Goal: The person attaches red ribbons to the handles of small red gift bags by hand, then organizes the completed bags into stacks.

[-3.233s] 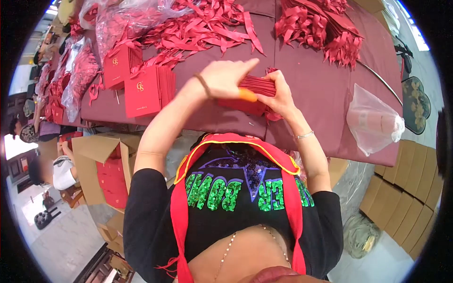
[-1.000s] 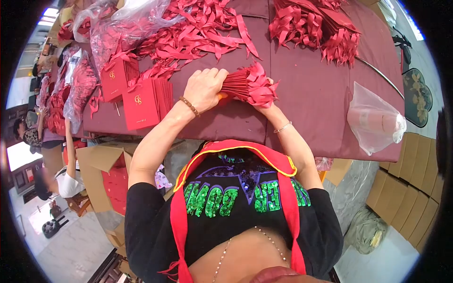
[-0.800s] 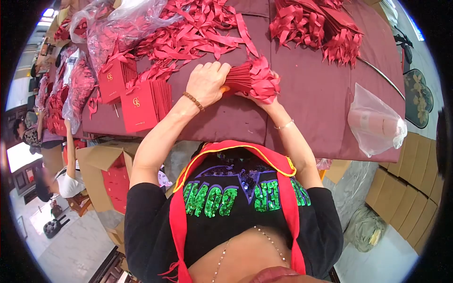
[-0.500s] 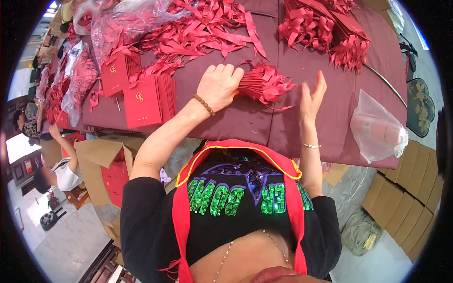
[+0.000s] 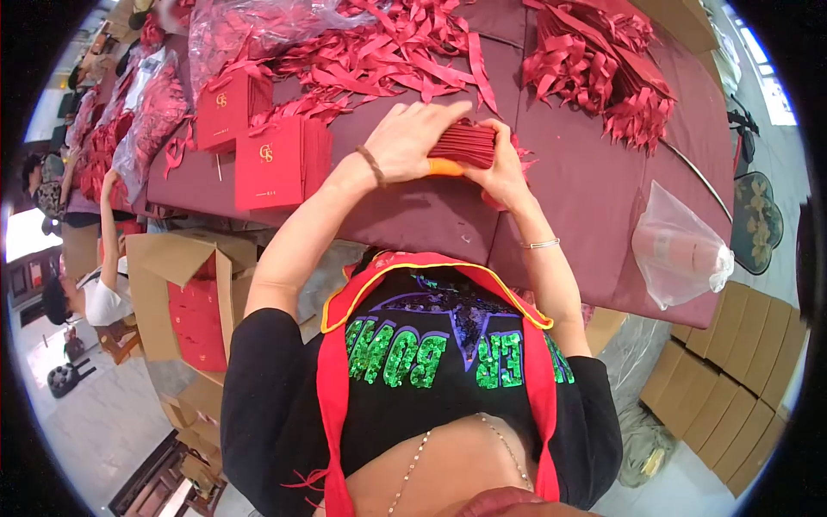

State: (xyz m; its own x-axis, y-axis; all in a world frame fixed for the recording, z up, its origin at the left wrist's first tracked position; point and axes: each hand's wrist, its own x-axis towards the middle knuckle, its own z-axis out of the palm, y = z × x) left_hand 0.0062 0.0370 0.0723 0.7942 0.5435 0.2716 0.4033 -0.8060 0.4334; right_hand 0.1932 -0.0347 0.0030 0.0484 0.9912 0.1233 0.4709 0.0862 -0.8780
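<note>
A stack of flat red paper bags [image 5: 468, 145] is held between my two hands above the table's near side. My left hand [image 5: 403, 145], with a beaded bracelet and an orange cover on the thumb, grips the stack's left end. At the opposite end, my right hand [image 5: 506, 172], wearing a thin bangle, has its fingers and thumb closed round the stack. Red ribbon handles stick out beyond the right hand, partly hidden by it. To the left, red gift bags [image 5: 271, 168] with gold lettering stand upright in bundles on the table.
The table has a maroon cover [image 5: 577, 215]. Loose red ribbons [image 5: 388, 56] and another pile of ribboned bags [image 5: 603, 65] lie at the back. A clear plastic bag [image 5: 680, 250] rests at right. Cardboard boxes [image 5: 732, 362] stand below. Another person [image 5: 108, 289] is at left.
My right hand has moved left from beside the stack and closed on its ribboned end. The stack has turned in my grasp. The view has shifted slightly.
</note>
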